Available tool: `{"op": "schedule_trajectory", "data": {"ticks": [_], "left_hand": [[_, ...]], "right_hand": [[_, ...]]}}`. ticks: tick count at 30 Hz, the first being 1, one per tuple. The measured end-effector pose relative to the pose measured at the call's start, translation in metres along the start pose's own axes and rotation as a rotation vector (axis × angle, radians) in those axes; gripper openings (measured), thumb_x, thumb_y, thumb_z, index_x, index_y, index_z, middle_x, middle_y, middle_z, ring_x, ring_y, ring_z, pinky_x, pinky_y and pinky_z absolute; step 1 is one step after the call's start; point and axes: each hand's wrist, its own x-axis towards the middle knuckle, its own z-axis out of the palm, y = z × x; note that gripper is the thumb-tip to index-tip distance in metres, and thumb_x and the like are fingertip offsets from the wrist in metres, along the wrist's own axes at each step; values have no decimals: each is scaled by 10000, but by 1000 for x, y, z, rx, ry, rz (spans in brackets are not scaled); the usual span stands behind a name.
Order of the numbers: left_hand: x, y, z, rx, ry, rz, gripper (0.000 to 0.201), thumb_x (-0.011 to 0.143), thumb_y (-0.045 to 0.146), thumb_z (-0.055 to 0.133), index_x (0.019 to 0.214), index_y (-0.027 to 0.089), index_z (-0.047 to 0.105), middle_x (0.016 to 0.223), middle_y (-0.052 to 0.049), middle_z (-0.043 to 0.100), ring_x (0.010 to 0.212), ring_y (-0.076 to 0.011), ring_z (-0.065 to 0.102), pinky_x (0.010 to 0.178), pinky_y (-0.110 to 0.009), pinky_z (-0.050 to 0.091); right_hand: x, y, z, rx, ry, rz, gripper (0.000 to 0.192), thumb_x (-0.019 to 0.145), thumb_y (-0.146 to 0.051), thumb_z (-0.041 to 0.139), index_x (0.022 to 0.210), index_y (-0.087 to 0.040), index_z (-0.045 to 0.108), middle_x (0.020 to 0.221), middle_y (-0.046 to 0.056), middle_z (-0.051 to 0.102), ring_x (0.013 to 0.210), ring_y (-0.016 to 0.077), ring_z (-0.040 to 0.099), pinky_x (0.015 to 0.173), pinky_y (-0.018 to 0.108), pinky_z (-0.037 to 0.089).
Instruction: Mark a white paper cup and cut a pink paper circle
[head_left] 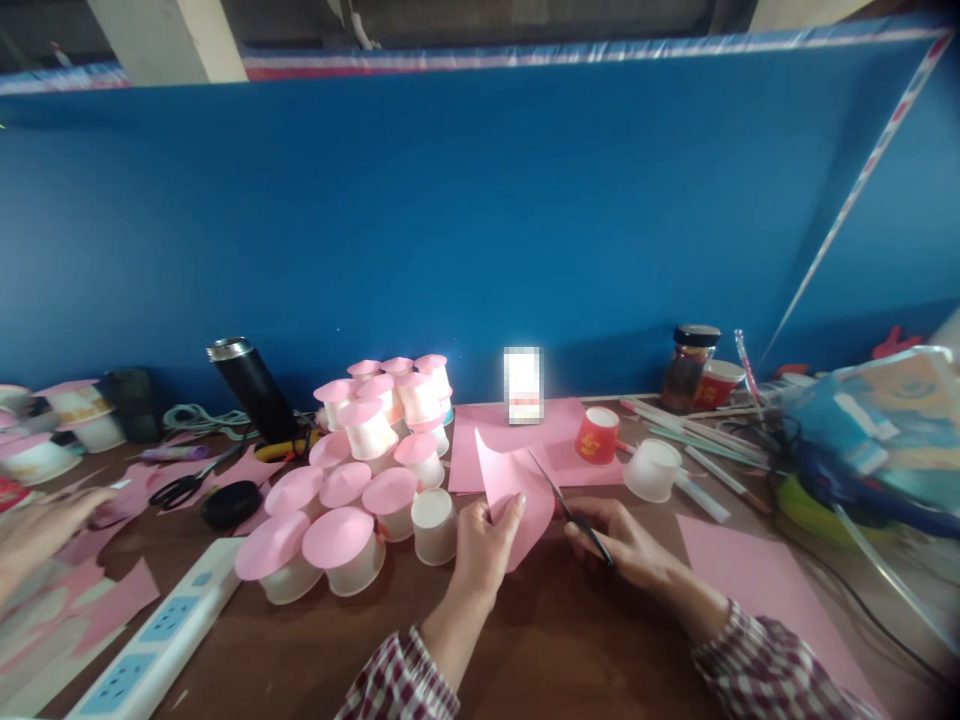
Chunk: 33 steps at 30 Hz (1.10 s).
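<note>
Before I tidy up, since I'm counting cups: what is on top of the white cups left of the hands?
Most white cups carry a pink paper circle as a lid. One cup by the left hand has none. Anything inside the lidded cups is hidden.

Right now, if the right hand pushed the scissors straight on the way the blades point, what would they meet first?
The right hand aims the scissors up-left into the pink paper held by the left hand; they seem already at its edge.
</note>
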Motion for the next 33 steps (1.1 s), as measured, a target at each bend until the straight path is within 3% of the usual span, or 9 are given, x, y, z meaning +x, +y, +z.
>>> {"op": "schedule_trajectory", "data": {"ticks": [13, 20, 33], "left_hand": [[1, 0, -1, -4, 16, 4, 425, 694, 512, 624, 531, 159, 453, 488, 30, 366, 504, -93, 331, 456, -218, 288], [5, -5, -2, -21, 30, 47, 386, 704, 487, 629, 576, 129, 564, 507, 1, 474, 512, -113, 404, 473, -222, 327], [1, 1, -2, 49, 15, 64, 437, 690, 508, 626, 494, 176, 421, 449, 35, 357, 485, -98, 326, 454, -226, 276]], "right_hand": [[1, -1, -1, -17, 14, 20, 487, 802, -457, 627, 1113, -83, 638, 565, -13, 516, 481, 85, 459, 434, 196, 375], [0, 2, -3, -51, 32, 29, 491, 804, -458, 625, 1131, -91, 630, 561, -19, 511, 480, 84, 462, 438, 197, 383], [0, 0, -1, -1, 17, 28, 457, 807, -441, 626, 1110, -99, 626, 630, 10, 567, 522, 97, 506, 456, 196, 373]]}}
